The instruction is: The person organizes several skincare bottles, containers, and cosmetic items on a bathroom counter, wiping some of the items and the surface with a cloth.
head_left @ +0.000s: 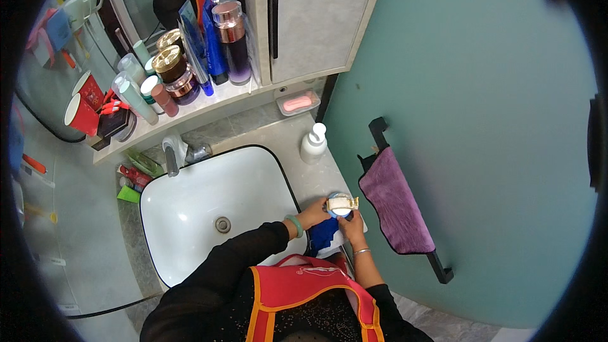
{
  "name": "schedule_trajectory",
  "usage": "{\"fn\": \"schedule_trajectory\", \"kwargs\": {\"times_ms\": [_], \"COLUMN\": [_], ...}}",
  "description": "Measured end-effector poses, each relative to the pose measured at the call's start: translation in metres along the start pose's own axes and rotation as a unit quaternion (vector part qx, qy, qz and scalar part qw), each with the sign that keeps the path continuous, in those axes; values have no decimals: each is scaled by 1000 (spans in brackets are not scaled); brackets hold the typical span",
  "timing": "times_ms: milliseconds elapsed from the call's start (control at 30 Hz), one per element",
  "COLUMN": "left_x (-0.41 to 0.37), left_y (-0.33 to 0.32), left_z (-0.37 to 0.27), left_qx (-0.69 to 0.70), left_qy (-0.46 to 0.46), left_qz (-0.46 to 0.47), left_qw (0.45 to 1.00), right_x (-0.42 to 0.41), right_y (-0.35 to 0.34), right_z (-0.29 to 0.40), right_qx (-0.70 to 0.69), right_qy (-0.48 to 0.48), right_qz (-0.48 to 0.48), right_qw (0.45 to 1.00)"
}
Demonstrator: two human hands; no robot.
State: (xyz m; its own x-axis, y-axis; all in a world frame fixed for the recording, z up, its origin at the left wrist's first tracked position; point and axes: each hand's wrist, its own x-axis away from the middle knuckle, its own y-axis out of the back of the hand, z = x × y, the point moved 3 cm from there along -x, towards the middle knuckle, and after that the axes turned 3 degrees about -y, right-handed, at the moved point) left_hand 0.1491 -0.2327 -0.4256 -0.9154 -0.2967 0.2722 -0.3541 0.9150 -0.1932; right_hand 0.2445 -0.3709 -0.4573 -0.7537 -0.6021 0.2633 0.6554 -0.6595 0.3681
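Over the right end of the counter, my left hand [316,213], with a green bangle at its wrist, grips the left side of a small round blue-and-white container [340,211]. A cream-and-gold piece [343,203] lies across its top; I cannot tell whether it is a lid or a packet. My right hand [352,229], wearing a silver bracelet, holds the container from below and the right. A dark blue cloth [323,236] lies just under my hands, beside something white. To the left is the white washbasin [190,228].
A white pump bottle [313,144] stands behind my hands. The faucet [171,161] is at the basin's back edge. Cosmetic bottles and jars crowd the shelf [213,104], near a pink soap bar [297,103] in its dish. A purple towel [396,204] hangs from a black bar on the right.
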Motion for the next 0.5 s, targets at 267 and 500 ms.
{"fn": "schedule_trajectory", "kwargs": {"times_ms": [267,500], "left_x": [8,31], "left_y": [15,57], "left_z": [-4,-64], "left_qx": [-36,-58], "left_qy": [7,-3], "left_qz": [-10,-125], "left_qw": [999,991], "right_x": [-1,-10], "right_y": [-11,-38], "right_z": [5,104], "right_qx": [16,38], "right_qy": [49,125], "right_qz": [-18,2], "right_qw": [999,991]}}
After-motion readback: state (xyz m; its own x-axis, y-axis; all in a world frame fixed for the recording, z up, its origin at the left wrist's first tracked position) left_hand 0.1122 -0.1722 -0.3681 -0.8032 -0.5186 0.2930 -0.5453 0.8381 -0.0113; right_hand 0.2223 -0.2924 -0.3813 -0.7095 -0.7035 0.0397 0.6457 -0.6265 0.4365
